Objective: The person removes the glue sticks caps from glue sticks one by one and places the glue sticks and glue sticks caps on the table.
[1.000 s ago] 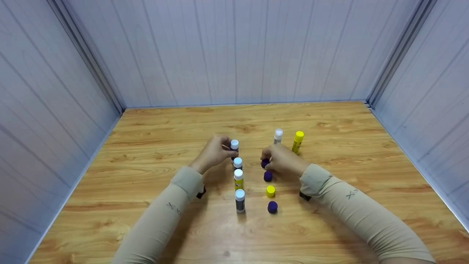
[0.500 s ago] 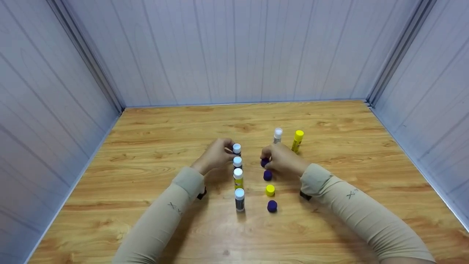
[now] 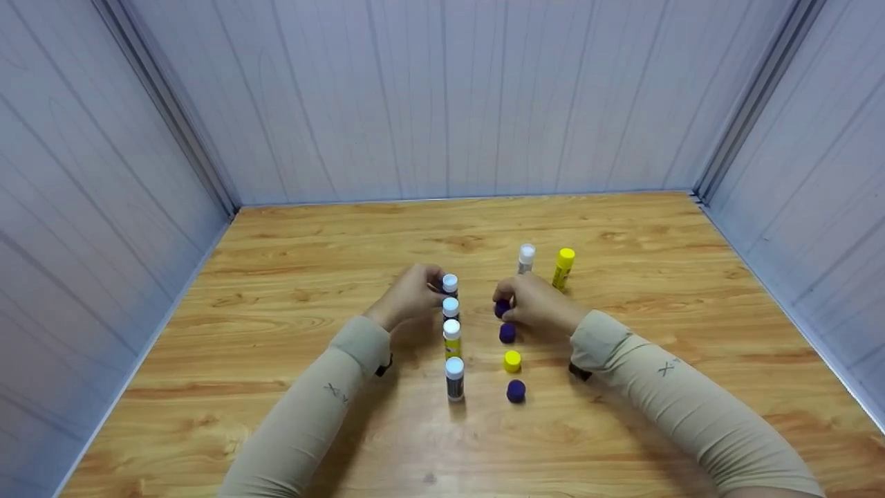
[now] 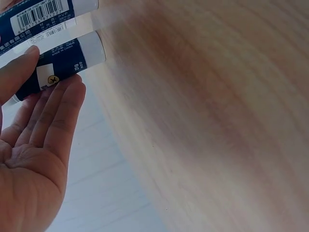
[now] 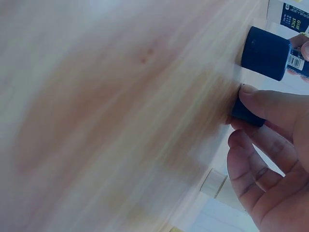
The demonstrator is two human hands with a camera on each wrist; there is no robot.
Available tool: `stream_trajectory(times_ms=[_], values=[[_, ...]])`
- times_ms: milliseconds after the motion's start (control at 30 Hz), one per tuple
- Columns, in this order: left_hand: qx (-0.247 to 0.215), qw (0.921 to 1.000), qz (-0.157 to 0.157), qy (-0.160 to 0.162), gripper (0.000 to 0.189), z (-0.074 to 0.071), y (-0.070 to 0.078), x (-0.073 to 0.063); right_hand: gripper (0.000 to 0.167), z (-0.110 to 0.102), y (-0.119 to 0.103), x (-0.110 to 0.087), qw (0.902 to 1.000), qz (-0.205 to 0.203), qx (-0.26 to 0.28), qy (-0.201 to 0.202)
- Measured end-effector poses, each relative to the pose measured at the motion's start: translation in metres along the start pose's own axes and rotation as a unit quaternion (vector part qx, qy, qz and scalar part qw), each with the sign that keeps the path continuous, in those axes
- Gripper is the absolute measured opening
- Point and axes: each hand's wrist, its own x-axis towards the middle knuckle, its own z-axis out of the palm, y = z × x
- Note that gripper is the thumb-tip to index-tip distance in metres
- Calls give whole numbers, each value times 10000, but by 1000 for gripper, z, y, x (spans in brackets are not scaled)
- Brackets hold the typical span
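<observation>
My left hand (image 3: 410,296) holds an uncapped glue stick (image 4: 63,65) with a dark blue label, thumb on one side and fingers on the other. It stands upright at the far end of a row of glue sticks. Nearer me in that row are another dark blue glue stick (image 3: 451,308), a yellow one (image 3: 452,339) and a dark one (image 3: 455,380). My right hand (image 3: 543,302) pinches a dark blue cap (image 5: 246,113) on the table. Towards me from it lie a second dark cap (image 3: 507,333), a yellow cap (image 3: 512,361) and another dark cap (image 3: 516,391).
Beyond my right hand stand a white-topped glue stick (image 3: 526,257), partly hidden by the hand, and a yellow glue stick (image 3: 563,268) with a yellow top. Pale panel walls (image 3: 442,104) enclose the wooden table (image 3: 311,235) at the back and both sides.
My left hand has brought its glue stick slightly right and nearer me, into line with the row. The right hand stays on the same cap.
</observation>
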Motion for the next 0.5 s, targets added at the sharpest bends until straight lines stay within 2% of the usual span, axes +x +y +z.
stream_trajectory(times_ms=[200,367,500], values=[[66,10000,16,16,11,0,2,0,28,-1,-1,-1,9999,117,112,-57],[87,9999,70,6,11,-1,1,1,40,-2,-3,-2,9998,158,113,-83],[-3,10000,93,-19,11,-2,-1,1,44,-8,-8,-3,10000,34,-37,-13]])
